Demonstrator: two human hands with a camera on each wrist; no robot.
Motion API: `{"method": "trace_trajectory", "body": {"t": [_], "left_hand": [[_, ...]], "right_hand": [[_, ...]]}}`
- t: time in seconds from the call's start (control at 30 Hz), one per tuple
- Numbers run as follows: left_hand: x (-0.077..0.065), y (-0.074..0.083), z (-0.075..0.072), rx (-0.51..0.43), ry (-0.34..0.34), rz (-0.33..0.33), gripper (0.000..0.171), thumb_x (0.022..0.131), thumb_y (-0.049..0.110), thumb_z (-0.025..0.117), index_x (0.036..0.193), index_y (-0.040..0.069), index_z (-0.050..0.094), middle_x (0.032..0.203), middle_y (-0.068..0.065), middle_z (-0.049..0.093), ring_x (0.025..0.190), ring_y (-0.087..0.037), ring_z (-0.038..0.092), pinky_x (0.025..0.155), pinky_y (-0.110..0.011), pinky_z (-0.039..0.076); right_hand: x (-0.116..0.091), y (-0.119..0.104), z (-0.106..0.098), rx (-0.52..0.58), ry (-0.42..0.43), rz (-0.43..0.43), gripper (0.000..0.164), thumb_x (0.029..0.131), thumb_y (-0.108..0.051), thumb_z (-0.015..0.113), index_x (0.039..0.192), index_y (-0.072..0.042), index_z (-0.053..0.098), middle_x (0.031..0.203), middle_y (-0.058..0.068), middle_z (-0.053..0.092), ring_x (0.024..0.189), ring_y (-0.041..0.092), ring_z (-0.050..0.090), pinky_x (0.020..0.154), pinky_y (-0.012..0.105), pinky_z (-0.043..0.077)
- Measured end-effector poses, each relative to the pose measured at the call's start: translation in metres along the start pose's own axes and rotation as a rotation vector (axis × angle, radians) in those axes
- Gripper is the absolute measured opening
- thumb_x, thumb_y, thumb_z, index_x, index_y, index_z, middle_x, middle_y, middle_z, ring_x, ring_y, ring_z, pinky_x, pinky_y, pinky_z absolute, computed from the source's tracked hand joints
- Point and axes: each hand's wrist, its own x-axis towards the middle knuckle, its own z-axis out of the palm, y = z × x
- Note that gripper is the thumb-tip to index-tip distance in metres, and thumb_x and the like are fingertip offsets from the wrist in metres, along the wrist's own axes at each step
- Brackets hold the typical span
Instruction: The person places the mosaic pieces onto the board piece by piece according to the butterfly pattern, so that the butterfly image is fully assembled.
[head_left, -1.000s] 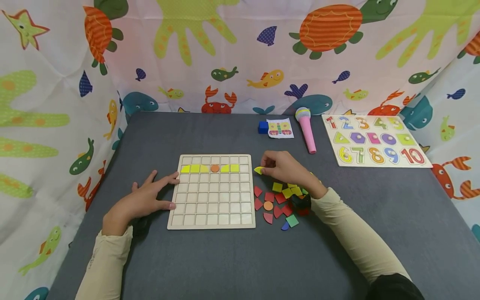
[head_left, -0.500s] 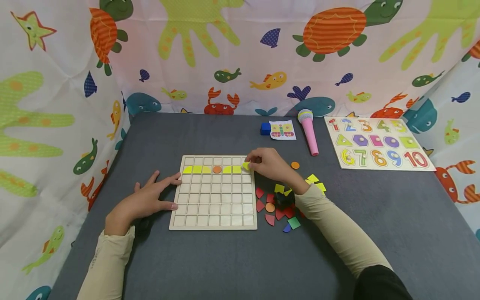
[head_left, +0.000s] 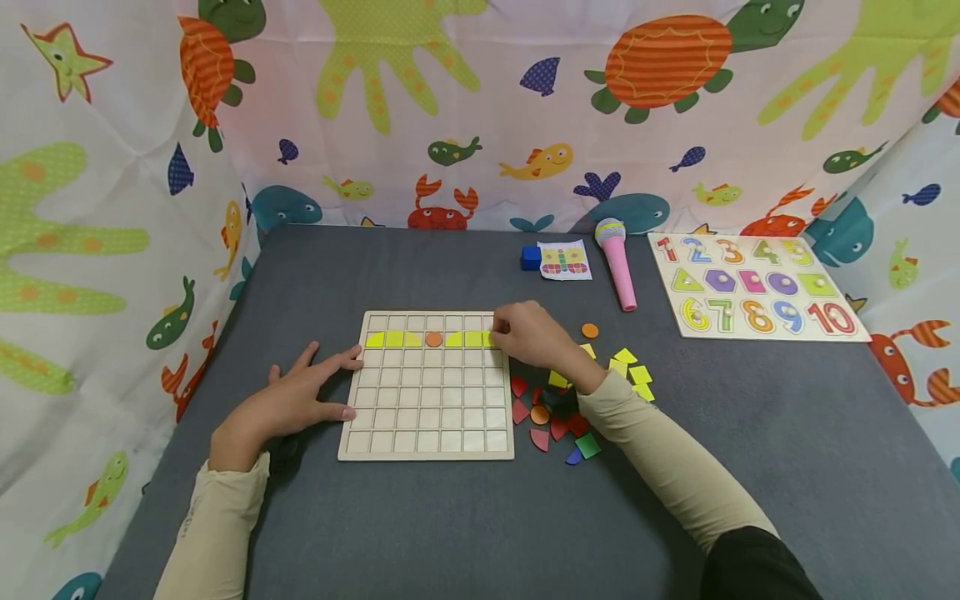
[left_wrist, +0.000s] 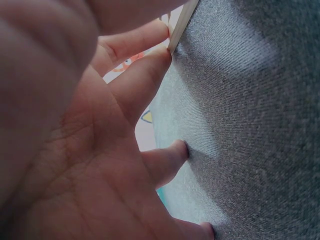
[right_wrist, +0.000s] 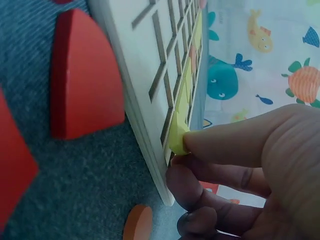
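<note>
A wooden grid board lies flat on the grey table. Along its second row from the back run several yellow pieces with an orange disc among them. My right hand pinches a yellow piece between thumb and fingers at that row's right-end cell. The fingers hide part of this piece in the head view. My left hand lies at the board's left edge, fingers spread, its index finger and thumb touching the rim. The left wrist view shows fingertips against the board's edge.
Right of the board lie loose red pieces, yellow squares, a green square and orange discs. Farther back are a blue block, a butterfly pattern card, a pink toy microphone and a number puzzle.
My right hand has moved left from beside the board to the second row's right end, bringing the yellow piece down at the last cell. My left hand keeps its place on the board.
</note>
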Motion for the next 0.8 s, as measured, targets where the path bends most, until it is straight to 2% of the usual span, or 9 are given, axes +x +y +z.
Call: {"method": "trace_trajectory", "body": {"t": [0.23, 0.47, 0.63, 0.8], "left_hand": [[0.0, 0.0, 0.0, -0.004, -0.004, -0.002, 0.096, 0.09, 0.035, 0.088, 0.169, 0.018, 0.034, 0.172, -0.023, 0.028, 0.159, -0.055, -0.009, 0.107, -0.089, -0.01], [0.0, 0.001, 0.0, 0.0, -0.005, 0.001, 0.096, 0.09, 0.035, 0.088, 0.168, 0.017, 0.035, 0.172, -0.023, 0.029, 0.159, -0.055, -0.008, 0.107, -0.089, -0.009], [0.0, 0.002, 0.0, 0.003, -0.008, 0.001, 0.096, 0.09, 0.035, 0.088, 0.169, 0.017, 0.034, 0.171, -0.023, 0.031, 0.159, -0.054, -0.008, 0.107, -0.089, -0.009], [-0.001, 0.002, -0.001, 0.002, -0.003, 0.006, 0.095, 0.09, 0.035, 0.088, 0.168, 0.017, 0.036, 0.171, -0.023, 0.031, 0.159, -0.055, -0.008, 0.107, -0.089, -0.009]], "right_hand": [[0.0, 0.002, 0.004, -0.068, 0.012, -0.028, 0.032, 0.1, -0.006, 0.071, 0.071, -0.011, 0.059, 0.061, -0.002, 0.046, 0.056, 0.015, 0.046, 0.054, 0.028, 0.032], [-0.006, 0.007, 0.002, -0.025, 0.03, -0.023, 0.021, 0.1, -0.007, 0.073, 0.079, -0.008, 0.071, 0.067, -0.002, 0.059, 0.058, 0.015, 0.051, 0.055, 0.029, 0.039], [-0.017, 0.014, -0.011, 0.039, 0.065, -0.012, 0.014, 0.1, -0.007, 0.074, 0.087, -0.003, 0.077, 0.07, 0.0, 0.064, 0.06, 0.017, 0.054, 0.058, 0.032, 0.044], [-0.033, 0.026, -0.026, 0.056, 0.079, 0.005, 0.008, 0.101, -0.005, 0.073, 0.097, -0.001, 0.079, 0.082, 0.003, 0.07, 0.072, 0.02, 0.06, 0.066, 0.036, 0.051]]}}
